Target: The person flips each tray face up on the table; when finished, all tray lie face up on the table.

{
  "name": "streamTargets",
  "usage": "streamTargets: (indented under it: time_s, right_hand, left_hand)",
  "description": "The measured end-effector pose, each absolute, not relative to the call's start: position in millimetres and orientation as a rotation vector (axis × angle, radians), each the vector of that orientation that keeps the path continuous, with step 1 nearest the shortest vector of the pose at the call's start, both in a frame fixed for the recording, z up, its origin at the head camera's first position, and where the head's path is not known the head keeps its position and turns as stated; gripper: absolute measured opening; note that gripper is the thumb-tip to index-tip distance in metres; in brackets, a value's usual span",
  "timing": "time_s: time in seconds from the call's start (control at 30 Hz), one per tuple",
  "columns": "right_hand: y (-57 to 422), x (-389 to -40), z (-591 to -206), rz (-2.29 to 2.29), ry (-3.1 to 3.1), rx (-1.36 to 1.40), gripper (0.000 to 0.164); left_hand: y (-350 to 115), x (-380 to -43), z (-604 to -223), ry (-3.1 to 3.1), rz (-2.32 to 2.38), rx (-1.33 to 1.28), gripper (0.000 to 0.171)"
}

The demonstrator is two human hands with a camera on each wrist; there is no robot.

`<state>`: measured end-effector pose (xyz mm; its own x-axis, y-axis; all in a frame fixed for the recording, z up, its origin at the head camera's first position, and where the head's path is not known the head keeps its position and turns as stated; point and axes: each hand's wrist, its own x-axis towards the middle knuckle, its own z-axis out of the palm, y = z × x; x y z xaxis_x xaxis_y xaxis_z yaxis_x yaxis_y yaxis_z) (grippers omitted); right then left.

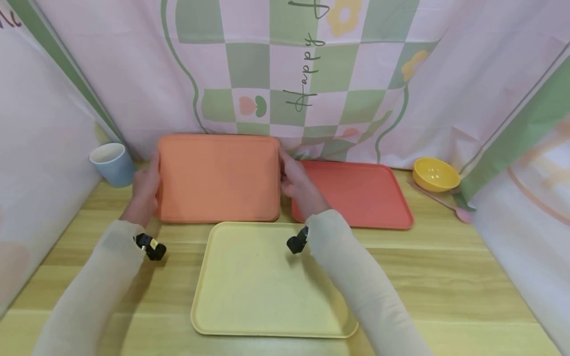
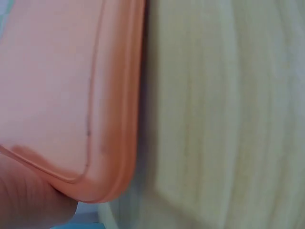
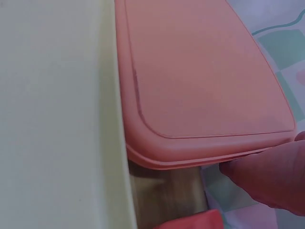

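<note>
Between my two hands is an orange tray [image 1: 219,179], at the back left by the curtain. My left hand [image 1: 146,187] grips its left edge, and my right hand [image 1: 297,182] holds the right one. In the left wrist view, part of the left hand [image 2: 31,193] touches the rim near a rounded corner. A groove runs round the face of the orange tray [image 3: 205,71] in the right wrist view, where the right hand [image 3: 274,174] lies against its edge. Most fingertips are hidden.
A pale yellow tray [image 1: 271,282] lies at front centre, below the right forearm. To the right is a red tray [image 1: 356,195]. A blue cup [image 1: 115,165] stands at the left; a yellow bowl [image 1: 435,174] and pink spoon [image 1: 463,214] are far right. Printed curtains [image 1: 133,64] enclose the table.
</note>
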<state>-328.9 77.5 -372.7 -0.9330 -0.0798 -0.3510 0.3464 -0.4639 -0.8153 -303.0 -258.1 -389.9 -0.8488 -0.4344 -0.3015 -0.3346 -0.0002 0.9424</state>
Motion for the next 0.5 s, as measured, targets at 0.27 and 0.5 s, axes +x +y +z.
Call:
streamTargets:
  time_s: [0.27, 0.5]
  right_hand:
    - [76.7, -324.5, -358.0, -2.404, 1.505, 0.324, 0.044]
    - [76.1, -321.9, -349.2, -2.398, 1.460, 0.315, 0.040]
  left_hand:
    - [-256.8, -300.2, -375.1, -2.069, -2.096, 0.866, 0.104]
    - [-262.1, -295.3, -371.5, -2.083, -2.161, 0.861, 0.100]
